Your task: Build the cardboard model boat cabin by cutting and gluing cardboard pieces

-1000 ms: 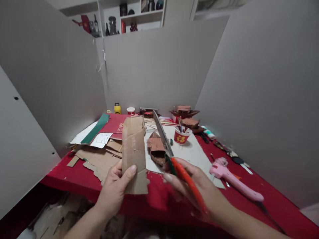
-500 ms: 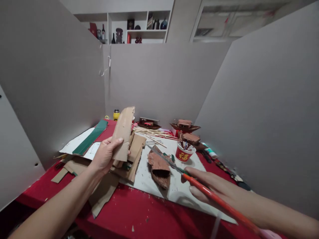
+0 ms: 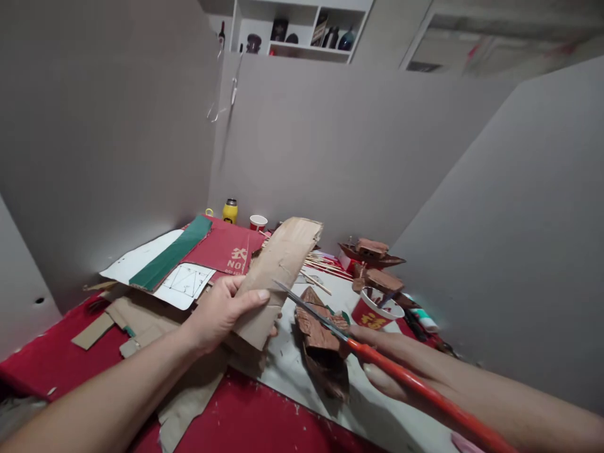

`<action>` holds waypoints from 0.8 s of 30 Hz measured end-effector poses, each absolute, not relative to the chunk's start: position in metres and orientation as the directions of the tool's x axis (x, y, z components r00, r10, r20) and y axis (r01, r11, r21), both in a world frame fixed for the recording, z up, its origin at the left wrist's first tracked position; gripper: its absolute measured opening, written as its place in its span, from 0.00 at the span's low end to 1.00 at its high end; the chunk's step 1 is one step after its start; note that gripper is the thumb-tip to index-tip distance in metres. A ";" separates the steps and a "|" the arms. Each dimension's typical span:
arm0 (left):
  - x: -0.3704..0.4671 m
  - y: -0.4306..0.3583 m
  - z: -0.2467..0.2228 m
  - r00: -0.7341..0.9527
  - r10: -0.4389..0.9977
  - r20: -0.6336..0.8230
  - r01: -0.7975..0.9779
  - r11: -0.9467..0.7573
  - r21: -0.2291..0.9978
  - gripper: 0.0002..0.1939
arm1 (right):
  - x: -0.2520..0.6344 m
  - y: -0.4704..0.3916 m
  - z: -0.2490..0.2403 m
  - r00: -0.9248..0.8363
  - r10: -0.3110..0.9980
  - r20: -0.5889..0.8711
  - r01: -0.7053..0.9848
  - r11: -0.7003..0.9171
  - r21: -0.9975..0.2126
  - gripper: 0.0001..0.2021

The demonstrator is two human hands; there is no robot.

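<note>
My left hand [image 3: 226,311] grips a curved-edge piece of brown cardboard [image 3: 287,251], thumb on its face and fingers behind. Red-handled shears [image 3: 391,365] lie in my right hand [image 3: 396,358], whose fingers close around the handle. Their metal blade slants up to the left, and its tip overlaps the cardboard; whether it touches I cannot tell. Below the blade a small brown model boat [image 3: 325,352] with a ridged roof rests on the white board [image 3: 283,371], partly covered by the shears. Under my left hand lie more cardboard scraps [image 3: 151,314].
Behind stand other model boats [image 3: 372,248], thin sticks [image 3: 325,261] and a red paper cup [image 3: 372,314] with tools inside. Leftward are a green strip [image 3: 172,251], a drawing sheet [image 3: 189,286], a red card [image 3: 221,251] and a yellow bottle [image 3: 229,211]. Grey panels [image 3: 325,145] enclose the table.
My left hand has brought the cardboard to the right and tilted it, so that it meets the blade tip in view. The camera view has shifted and tilted.
</note>
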State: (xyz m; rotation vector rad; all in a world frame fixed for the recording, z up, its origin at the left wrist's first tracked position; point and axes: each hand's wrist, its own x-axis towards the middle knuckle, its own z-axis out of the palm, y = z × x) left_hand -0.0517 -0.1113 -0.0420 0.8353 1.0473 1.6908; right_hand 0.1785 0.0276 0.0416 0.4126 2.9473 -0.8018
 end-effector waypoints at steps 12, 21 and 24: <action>-0.057 -0.117 -0.045 -0.205 0.975 0.080 -0.368 -0.153 0.917 0.14 | 0.151 0.015 0.053 -0.943 0.197 -0.270 0.318 0.773 -0.549 0.29; -0.060 -0.113 -0.049 -0.210 0.976 0.054 -0.409 -0.138 0.902 0.12 | 0.145 0.020 0.044 -0.932 0.203 -0.299 0.353 0.690 -0.632 0.23; -0.061 -0.111 -0.050 -0.203 0.979 0.034 -0.431 -0.120 0.894 0.12 | 0.145 0.022 0.041 -0.949 0.200 -0.243 0.312 0.705 -0.637 0.26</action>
